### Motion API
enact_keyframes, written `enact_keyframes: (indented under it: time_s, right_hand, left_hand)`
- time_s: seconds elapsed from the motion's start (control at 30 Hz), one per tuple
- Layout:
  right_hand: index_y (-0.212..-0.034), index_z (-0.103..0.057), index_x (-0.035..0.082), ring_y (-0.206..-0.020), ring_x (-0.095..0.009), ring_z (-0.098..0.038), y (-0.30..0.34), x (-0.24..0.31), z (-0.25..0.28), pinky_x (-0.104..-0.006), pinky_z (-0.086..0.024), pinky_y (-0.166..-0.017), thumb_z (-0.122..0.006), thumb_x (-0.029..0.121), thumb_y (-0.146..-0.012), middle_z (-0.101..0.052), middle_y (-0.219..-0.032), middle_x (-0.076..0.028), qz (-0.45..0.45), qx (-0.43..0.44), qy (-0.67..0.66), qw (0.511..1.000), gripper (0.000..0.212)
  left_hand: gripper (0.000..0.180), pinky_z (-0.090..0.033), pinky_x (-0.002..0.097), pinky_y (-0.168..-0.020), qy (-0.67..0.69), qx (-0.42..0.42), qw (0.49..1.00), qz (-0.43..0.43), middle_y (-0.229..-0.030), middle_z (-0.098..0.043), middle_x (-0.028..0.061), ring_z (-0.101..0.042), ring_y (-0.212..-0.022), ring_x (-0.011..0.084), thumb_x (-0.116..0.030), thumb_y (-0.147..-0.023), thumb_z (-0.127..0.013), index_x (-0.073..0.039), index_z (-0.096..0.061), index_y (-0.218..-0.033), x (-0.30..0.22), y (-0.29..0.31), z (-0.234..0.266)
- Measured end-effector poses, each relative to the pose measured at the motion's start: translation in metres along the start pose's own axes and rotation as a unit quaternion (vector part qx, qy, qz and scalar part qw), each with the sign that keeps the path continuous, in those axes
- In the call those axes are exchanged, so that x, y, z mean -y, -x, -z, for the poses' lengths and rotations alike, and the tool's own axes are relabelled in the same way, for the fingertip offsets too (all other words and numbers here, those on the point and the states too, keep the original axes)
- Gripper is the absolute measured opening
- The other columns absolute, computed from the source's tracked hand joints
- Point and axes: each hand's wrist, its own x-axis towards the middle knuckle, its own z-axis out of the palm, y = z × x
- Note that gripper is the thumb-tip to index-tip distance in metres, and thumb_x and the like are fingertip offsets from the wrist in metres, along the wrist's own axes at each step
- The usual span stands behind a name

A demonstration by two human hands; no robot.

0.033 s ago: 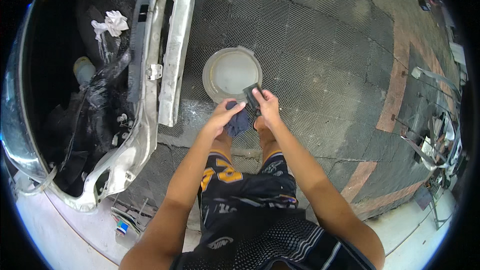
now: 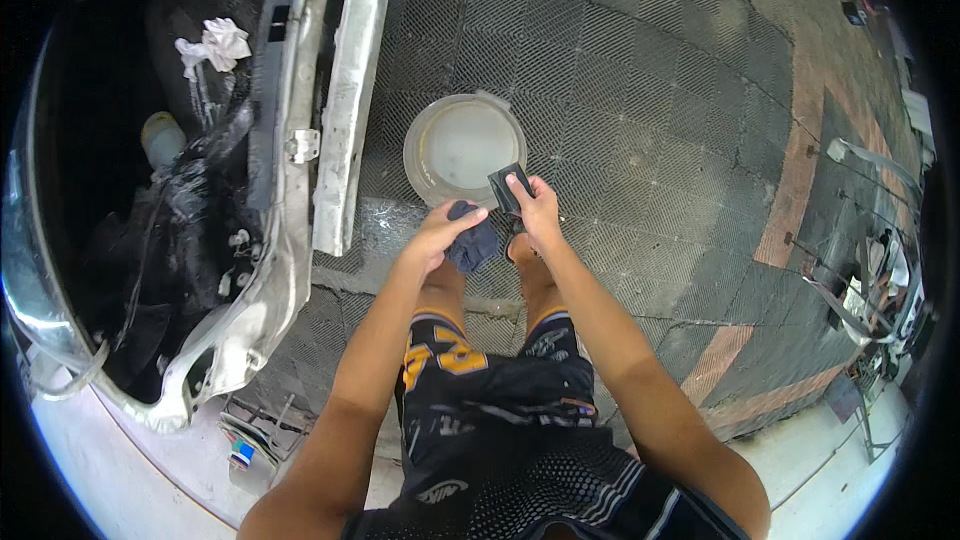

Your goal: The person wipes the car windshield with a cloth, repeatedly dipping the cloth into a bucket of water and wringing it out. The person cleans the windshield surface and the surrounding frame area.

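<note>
My left hand (image 2: 437,232) is closed on a crumpled dark navy cloth (image 2: 472,241), which hangs below its thumb. In my right hand (image 2: 535,210), thumb on top, is a flat black rectangle that looks like folded sandpaper (image 2: 508,187). Both hands are at the near rim of a round translucent basin (image 2: 415,165) holding cloudy greyish water. The sandpaper's left edge overlaps the basin's rim in the picture; whether it touches cannot be told. My right fingers are mostly hidden behind the sandpaper.
On the left stands an opened, stripped vehicle body (image 2: 300,180) with bare metal edges; a white crumpled rag (image 2: 222,45) and a pale bottle (image 2: 163,140) are inside it. Ridged dark mats (image 2: 640,120) cover the floor. Metal parts (image 2: 880,270) crowd the far right.
The black sandpaper has turned so that more of its flat face shows. Both hands stay almost in place, and the cloth remains in the left one.
</note>
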Motion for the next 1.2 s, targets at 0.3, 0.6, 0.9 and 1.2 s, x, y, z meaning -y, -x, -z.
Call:
enact_keyframes:
  time_s: [0.3,0.6,0.9,1.2]
  right_hand:
    - [-0.129,-0.048,-0.003,-0.105,-0.047,-0.069,-0.29,-0.184,-0.044,-0.0533,-0.055,-0.094,-0.064,-0.001,-0.089,-0.066,-0.12,-0.029,0.119,-0.089,0.501,0.853,0.043]
    - [-0.128,-0.064,0.0,-0.126,-0.042,-0.065,-0.395,-0.309,-0.012,-0.0472,-0.054,-0.103,-0.06,0.026,-0.1,-0.067,-0.132,-0.028,-0.018,0.051,0.683,0.729,0.038]
    - [-0.124,-0.065,0.002,-0.107,-0.024,-0.067,-0.261,-0.192,-0.053,-0.0381,-0.055,-0.092,-0.062,0.013,-0.098,-0.07,-0.12,-0.015,-0.129,-0.089,0.047,0.987,0.028]
    - [-0.146,-0.051,0.001,-0.131,-0.042,-0.061,-0.019,0.025,-0.096,-0.049,-0.049,-0.107,-0.063,0.012,-0.104,-0.058,-0.145,-0.029,0.291,-0.094,0.406,0.861,0.046]
  left_hand:
    - [0.066,-0.056,0.0433,-0.097,-0.101,-0.216,0.965,-0.107,-0.13,-0.067,0.0201,-0.068,-0.115,0.0327,-0.015,-0.084,-0.075,0.005,-0.051,-0.142,0.061,-0.342,0.115]
    - [0.037,-0.055,0.0529,-0.096,-0.599,-0.209,0.767,-0.09,-0.121,-0.068,0.0254,-0.064,-0.119,0.0411,-0.021,-0.088,-0.076,-0.006,-0.066,-0.12,0.144,-0.492,0.121]
    - [0.045,-0.052,0.0351,-0.091,0.346,-0.172,0.921,-0.041,-0.111,-0.066,0.0041,-0.063,-0.101,0.0178,-0.04,-0.094,-0.081,-0.004,-0.067,-0.118,0.071,-0.274,0.061]
    - [0.04,-0.053,0.0353,-0.098,0.294,0.0,0.947,-0.126,-0.122,-0.071,0.0073,-0.065,-0.112,0.0179,-0.034,-0.099,-0.076,-0.006,-0.069,-0.127,0.02,-0.083,0.011]
